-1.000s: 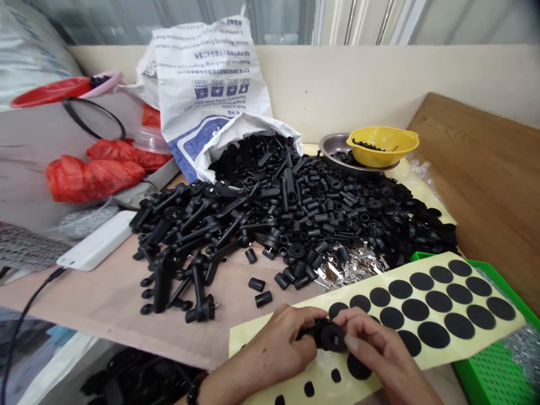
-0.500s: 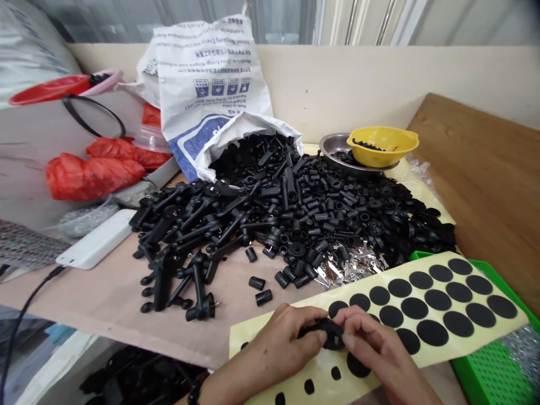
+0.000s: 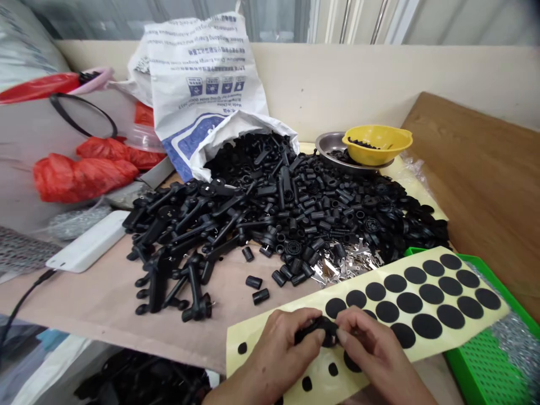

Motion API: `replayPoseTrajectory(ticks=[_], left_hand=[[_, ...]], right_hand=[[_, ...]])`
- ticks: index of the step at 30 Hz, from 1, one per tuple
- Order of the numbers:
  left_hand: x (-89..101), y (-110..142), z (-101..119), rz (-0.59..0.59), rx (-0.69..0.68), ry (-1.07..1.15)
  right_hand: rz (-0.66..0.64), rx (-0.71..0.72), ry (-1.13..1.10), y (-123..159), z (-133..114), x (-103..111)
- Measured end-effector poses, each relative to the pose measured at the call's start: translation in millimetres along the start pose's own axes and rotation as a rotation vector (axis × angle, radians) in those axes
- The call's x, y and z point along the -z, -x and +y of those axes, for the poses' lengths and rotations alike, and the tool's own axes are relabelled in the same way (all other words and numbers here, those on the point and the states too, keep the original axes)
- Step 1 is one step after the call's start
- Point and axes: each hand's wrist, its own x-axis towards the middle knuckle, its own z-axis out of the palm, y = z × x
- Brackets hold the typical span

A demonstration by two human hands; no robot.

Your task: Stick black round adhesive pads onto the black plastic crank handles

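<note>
My left hand [image 3: 280, 349] is closed around a small black plastic part [image 3: 327, 331] with a rounded end, thumb on its near side. From the right, my right hand [image 3: 373, 346] pinches at the edge of the same part; its fingertips hide that edge, and anything thin between them cannot be made out. Both hands are above a pale yellow backing sheet [image 3: 253, 334] that carries rows of round black stickers [image 3: 427, 325]. Small black spots dot the sheet's left part. My right hand partly covers one sticker below it.
A heap of black plastic parts [image 3: 320, 197] spills from a white sack [image 3: 202, 62]. Silver metal clips [image 3: 346, 261] lie at its front. Behind are a yellow bowl [image 3: 379, 154] and a steel dish [image 3: 327, 147]. A green tray [image 3: 472, 360] sits right; a white power bank [image 3: 88, 242] left.
The whole view has shifted slightly, so the scene sits a little further left. Both hands stay on the black plastic part, which has tilted slightly; the fingers have moved only a little.
</note>
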Motion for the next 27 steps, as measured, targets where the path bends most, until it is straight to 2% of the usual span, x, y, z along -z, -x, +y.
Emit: replayPoseTrajectory(ticks=[3, 8, 11, 14, 16, 18, 20, 21, 23, 27], left_hand=[[1.9, -4, 3, -0.042, 0.048, -0.016], [0.7, -14, 8, -0.125, 0.191, 0.043], [-1.9, -17, 7, -0.178, 0.209, 0.140], [-2.8, -14, 5, -0.176, 0.198, 0.225], [-2.7, -10, 3, -0.161, 0.182, 0.312], [-2.8, -6, 2, -0.117, 0.188, 0.401], [-3.7, -3, 1, -0.068, 0.205, 0.470], [-4.5, -3, 2, -0.050, 0.215, 0.491], [-6.4, -2, 5, -0.030, 0.218, 0.515], [-5.2, 10, 11, -0.047, 0.176, 0.509]], right_hand=[[-0.047, 0.003, 0.074, -2, 0, 3], [-0.045, 0.019, 0.091, -5, -4, 2], [-0.038, 0.021, 0.075, -4, -5, 2], [-0.036, 0.012, 0.022, -1, -4, 3], [-0.053, -0.032, -0.119, 2, -4, 3], [-0.037, -0.120, -0.361, 5, -3, 1], [0.039, -0.209, -0.582, 7, -4, -1], [0.089, -0.225, -0.623, 8, -6, -2], [0.138, -0.192, -0.553, 9, -11, -7], [0.059, 0.047, -0.156, 11, -28, -31]])
